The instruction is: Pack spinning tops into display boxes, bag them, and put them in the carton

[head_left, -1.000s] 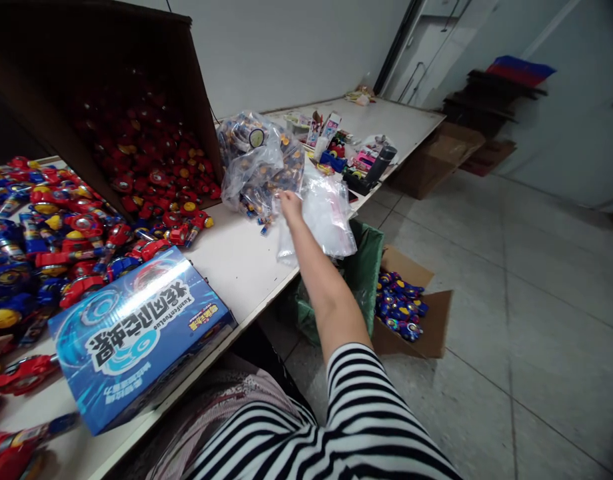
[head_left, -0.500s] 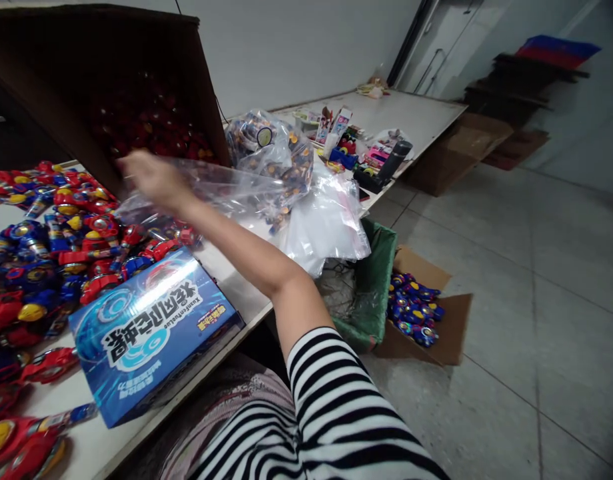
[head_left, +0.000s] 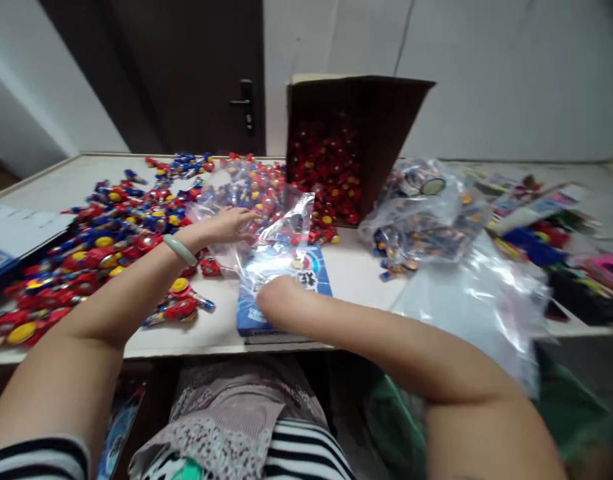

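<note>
Both of my hands are working at one clear plastic bag (head_left: 274,233) over the blue box (head_left: 286,293) near the table's front edge. My left hand (head_left: 226,223), a pale green bangle (head_left: 180,249) on its wrist, is reaching forward with the forearm angled up from the lower left, fingers stretched nearly flat and lying on the bag's left side; whether they are pinching the film I cannot tell. My right hand (head_left: 279,297) is coming in from the lower right, forearm crossing low over the table edge, curled closed with the bag's lower part seemingly gathered under it, resting on the blue box; the motion blur is keeping me from seeing the grip clearly. Red and blue toys (head_left: 111,233) are lying scattered over the white table (head_left: 356,267) to my left, partly behind the bag. A tipped brown carton (head_left: 356,113) full of red toys is standing behind the bag, and a filled plastic sack (head_left: 421,213) of small parts is sitting to the right, just beside a loose heap of empty bags (head_left: 481,300) spilling over the table edge.
</note>
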Demonstrator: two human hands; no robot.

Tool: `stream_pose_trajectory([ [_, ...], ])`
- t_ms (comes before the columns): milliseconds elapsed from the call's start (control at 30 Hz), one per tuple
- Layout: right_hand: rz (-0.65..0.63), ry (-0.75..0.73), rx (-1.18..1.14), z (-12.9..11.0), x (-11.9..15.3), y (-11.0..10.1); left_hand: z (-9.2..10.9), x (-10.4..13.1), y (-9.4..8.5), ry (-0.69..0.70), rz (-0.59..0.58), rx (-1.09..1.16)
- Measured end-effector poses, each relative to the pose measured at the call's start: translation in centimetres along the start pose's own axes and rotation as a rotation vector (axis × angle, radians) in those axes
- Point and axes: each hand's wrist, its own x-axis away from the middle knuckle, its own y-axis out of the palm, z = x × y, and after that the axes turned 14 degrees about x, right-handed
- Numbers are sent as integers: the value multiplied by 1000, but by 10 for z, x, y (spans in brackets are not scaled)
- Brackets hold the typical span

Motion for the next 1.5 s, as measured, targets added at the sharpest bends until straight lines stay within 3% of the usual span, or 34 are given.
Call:
stream_pose_trajectory([
  [67,-112,141,71,22,21,3,-22,26,10,-78,57,185],
  [133,-138,240,55,41,38,7,-34,51,21,-169,100,381],
  [233,-121,346,15,57,50,14,-35,78,35,-279,107,668],
  [300,-28,435,36,60,47,17,-26,87,36,-277,165,815],
  [433,318,460,112,63,16,18,6,91,11,-49,510,867],
  [533,301,467,79,74,-15,18,24,93,-16,143,749,739],
  [600,307,537,6,86,-28,17,26,96,-30,176,886,657],
  [667,420,622,-62,99,-33,12,21,103,-38,159,949,608],
  [733,539,646,-82,110,-31,3,13,113,-42,139,909,574],
  [800,566,593,-35,117,-25,-5,5,124,-42,102,796,510],
  [967,277,461,261,123,-19,-14,-7,140,-39,-104,475,167],
  [1033,265,522,298,126,-21,-15,-8,137,-37,-167,444,51],
  [1167,411,755,117,134,-23,-22,-11,122,-38,-275,312,-72],
  [1233,440,780,119,137,-20,-22,-14,119,-40,-309,236,-84],
  [1367,340,661,247,147,-17,0,-25,119,-32,-286,174,47],
  [1433,237,647,192,158,-24,13,-31,110,-25,-333,236,90],
  [1500,222,731,42,176,-35,17,-36,91,-28,-425,338,84],
])
